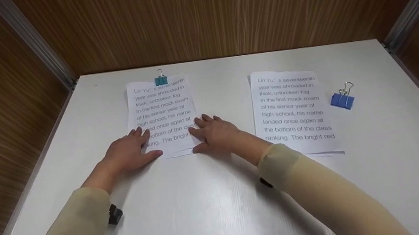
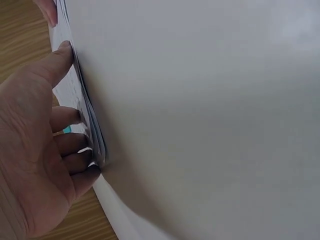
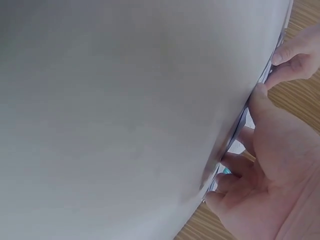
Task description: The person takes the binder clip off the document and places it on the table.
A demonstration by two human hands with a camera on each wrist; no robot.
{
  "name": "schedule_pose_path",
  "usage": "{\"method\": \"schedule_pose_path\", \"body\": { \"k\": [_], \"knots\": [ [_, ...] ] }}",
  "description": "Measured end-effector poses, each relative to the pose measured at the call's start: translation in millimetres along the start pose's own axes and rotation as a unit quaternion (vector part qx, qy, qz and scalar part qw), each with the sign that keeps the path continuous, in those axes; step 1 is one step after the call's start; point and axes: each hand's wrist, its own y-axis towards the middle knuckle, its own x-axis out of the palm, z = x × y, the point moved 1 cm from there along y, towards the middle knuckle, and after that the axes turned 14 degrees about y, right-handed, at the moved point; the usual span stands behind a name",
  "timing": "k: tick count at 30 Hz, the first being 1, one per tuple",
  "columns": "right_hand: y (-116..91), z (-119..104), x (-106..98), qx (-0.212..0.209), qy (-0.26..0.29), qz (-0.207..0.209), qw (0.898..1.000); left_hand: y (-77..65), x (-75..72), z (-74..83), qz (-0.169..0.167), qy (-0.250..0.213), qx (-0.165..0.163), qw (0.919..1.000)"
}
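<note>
A stack of printed sheets point(image 1: 163, 109) lies at the left of the table, with a teal binder clip point(image 1: 161, 81) on its top edge. My left hand point(image 1: 126, 151) touches the lower left side of that stack, its thumb by the bottom edge. At the lower right corner, my right hand point(image 1: 218, 132) rests against the sheets with its fingers spread loosely. In the left wrist view the left hand point(image 2: 35, 115) shows fingertips along the sheets' edges, which fan slightly apart. The right hand point(image 3: 275, 165) likewise lines the paper's edge in the right wrist view.
A second stack of printed sheets point(image 1: 290, 110) lies to the right, its lower edges slightly uneven. Beside it a blue binder clip point(image 1: 342, 101) sits on the white table point(image 1: 215, 215). Wood-grain panels point(image 1: 211, 14) stand behind and at both sides.
</note>
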Motion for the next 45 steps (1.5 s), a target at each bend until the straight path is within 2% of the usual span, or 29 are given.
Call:
{"method": "schedule_pose_path", "body": {
  "k": [9, 16, 31, 37, 45],
  "knots": [
    [-16.4, 13.8, -3.3, -0.027, -0.009, 0.006, 1.0, -0.6, -3.3, 20.5, 0.009, 0.027, 0.008, 0.9996],
    [-28.6, 22.6, -3.9, -0.038, 0.006, 0.01, 0.999, -1.8, -4.1, 35.7, 0.013, 0.042, 0.014, 0.9989],
    [-55.4, 35.6, -2.8, -0.066, -0.017, 0.026, 0.997, -7.0, -9.0, 66.7, 0.022, 0.063, 0.035, 0.9971],
    [-67.9, 40.1, -1.0, -0.072, -0.013, 0.034, 0.997, -6.3, -8.2, 77.9, 0.014, 0.073, 0.04, 0.9965],
    [-86.6, 44.4, 3.3, -0.086, -0.005, 0.041, 0.995, -12.1, -7.7, 92.8, 0.01, 0.077, 0.047, 0.9959]
  ]
}}
